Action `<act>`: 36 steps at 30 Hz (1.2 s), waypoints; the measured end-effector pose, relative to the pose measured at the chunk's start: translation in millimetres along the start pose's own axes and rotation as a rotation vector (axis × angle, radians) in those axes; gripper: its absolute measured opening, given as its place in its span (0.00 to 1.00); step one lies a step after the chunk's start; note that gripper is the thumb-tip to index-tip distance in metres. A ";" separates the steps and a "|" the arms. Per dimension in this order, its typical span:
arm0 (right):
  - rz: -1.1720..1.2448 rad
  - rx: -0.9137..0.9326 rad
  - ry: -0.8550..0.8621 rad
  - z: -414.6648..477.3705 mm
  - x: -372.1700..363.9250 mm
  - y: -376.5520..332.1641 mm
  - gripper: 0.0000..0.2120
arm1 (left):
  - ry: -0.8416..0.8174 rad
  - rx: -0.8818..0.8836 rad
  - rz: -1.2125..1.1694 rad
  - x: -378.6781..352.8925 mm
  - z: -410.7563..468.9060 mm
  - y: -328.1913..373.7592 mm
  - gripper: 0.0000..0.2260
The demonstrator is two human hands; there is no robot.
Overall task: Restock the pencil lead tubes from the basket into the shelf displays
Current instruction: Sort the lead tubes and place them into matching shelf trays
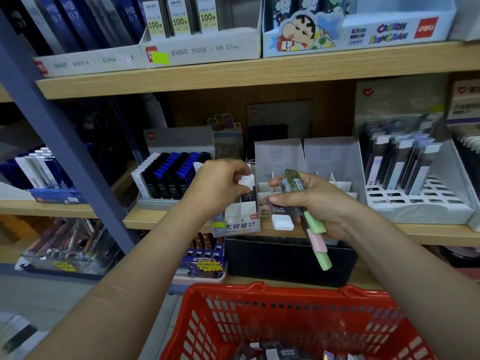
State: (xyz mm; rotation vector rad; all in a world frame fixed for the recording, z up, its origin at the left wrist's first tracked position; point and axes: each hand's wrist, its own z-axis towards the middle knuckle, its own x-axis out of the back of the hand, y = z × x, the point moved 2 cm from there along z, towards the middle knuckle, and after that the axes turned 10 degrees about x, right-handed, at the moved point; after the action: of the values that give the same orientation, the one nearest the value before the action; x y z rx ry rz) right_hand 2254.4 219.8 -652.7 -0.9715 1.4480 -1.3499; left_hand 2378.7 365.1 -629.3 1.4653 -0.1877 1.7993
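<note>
Left hand (pixel 220 185): forearm reaches up from lower left, wrist bent, and thumb and forefinger pinch the white cap of a tube (pixel 246 197). The tube is a slim, flat, dark translucent plastic case with "100" printed on it. Its long axis is near upright, cap up, and the lower end sits in a slot of the box (pixel 235 226).

The box is white card with thin card dividers and a printed front lip. It stands at the front edge of the shelf (pixel 415 231), which is light wood laminate.

Right hand (pixel 322 203): forearm comes in from the lower right, palm turned left, and the fingers are curled tight round a bundle (pixel 313 224) of tubes. The thumb lies across the top and the forefinger sticks out to the left. The bundle fans out:
- One dark tube points its blocky white cap (pixel 281 222) down-left.
- The others run along a diagonal, with pastel green and pink caps pointing down-right below the fist.
- An olive translucent end pokes up past the fingers.

The bundle hangs just right of the box, in front of the shelf edge and apart from it.

Basket (pixel 259 305): glossy red plastic with lattice walls, low centre, directly under the hands. Loose tubes (pixel 272 354) lie flat on its floor; which way they point is too blurred to tell.
</note>
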 end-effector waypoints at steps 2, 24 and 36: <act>0.005 0.001 0.032 1.5 0.8 1.3 0.15 | -0.016 -0.004 0.007 0.6 -0.6 0.8 0.16; 0.057 0.041 0.248 4.4 -2.4 -3.4 0.11 | -0.011 0.085 -0.305 14.7 -7.7 11.3 0.06; 0.081 0.131 0.246 0.3 -14.2 -12.9 0.09 | -0.259 0.288 -0.945 23.2 -22.7 17.4 0.07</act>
State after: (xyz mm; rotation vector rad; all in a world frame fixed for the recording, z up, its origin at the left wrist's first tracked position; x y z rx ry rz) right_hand 2258.2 232.1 -638.5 -0.6732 1.5408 -1.5245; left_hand 2349.7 377.1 -610.1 1.5920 0.5745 0.8868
